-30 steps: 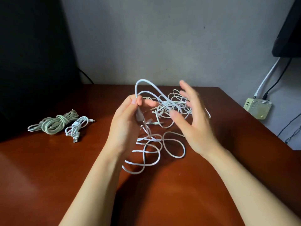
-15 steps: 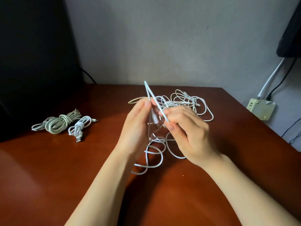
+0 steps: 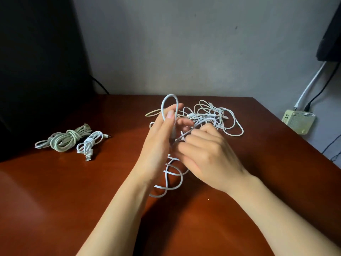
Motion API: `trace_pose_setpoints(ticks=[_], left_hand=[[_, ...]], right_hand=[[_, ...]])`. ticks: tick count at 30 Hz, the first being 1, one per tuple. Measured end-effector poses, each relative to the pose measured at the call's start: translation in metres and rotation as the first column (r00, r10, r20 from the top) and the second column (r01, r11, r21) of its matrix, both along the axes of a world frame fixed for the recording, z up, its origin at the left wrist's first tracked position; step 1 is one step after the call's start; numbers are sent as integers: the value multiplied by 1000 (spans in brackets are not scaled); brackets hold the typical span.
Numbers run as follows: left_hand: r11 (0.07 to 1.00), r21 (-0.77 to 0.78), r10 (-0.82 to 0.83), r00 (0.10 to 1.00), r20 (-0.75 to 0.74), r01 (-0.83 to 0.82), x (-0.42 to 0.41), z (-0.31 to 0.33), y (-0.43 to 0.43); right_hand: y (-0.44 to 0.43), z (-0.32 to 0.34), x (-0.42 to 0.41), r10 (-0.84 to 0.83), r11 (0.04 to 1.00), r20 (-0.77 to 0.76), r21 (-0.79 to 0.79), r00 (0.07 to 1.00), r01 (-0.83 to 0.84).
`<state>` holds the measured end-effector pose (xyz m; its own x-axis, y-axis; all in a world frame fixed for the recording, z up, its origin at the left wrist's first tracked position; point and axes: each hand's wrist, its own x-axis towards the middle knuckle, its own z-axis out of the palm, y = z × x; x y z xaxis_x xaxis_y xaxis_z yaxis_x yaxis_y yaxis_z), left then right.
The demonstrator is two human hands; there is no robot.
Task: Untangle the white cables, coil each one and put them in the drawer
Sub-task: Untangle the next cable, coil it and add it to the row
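The left hand (image 3: pixel 158 145) stands upright, palm inward, thumb and fingers pinching a strand of the tangle of thin white cables (image 3: pixel 219 117), a loop arcing above its fingertips. The right hand (image 3: pixel 208 156), knuckles up, curls its fingers round another strand just beside it. The tangle lies on the reddish-brown wooden table (image 3: pixel 73 200), spreading toward one o'clock from the hands; two coiled cable bundles (image 3: pixel 64 139) rest at nine o'clock.

Perhaps a home: wooden desk (image 3: pixel 55 200)

Dim room, soft light from right, left corner black, hands motion-blurred.
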<state>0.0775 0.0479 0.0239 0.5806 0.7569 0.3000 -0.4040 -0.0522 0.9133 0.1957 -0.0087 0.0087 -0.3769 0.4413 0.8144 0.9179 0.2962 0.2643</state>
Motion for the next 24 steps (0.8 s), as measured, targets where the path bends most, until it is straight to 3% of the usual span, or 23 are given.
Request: trace_pose_setpoints(ticks=[4, 10, 15, 19, 24], left_hand=[[988, 98, 124, 992, -35, -120, 3, -7, 4], [971, -239, 40, 982, 183, 5, -3, 0, 16], [900, -394, -36, 931, 363, 189, -8, 2, 19], [842, -436, -114, 894, 433, 318, -7, 1, 12], [808, -495, -128, 915, 382, 320, 4, -4, 7]], right_hand=[[0, -3, -4, 2, 1000, 7, -23, 1000, -2], [-5, 8, 13, -2, 997, -273, -81, 962, -20], [-6, 4, 18, -43, 897, -692, -344, 720, -277], [-1, -5, 17, 20, 761, -885, -287, 465, -581], [-2, 2, 4, 102, 824, -896, -167, 432, -542]])
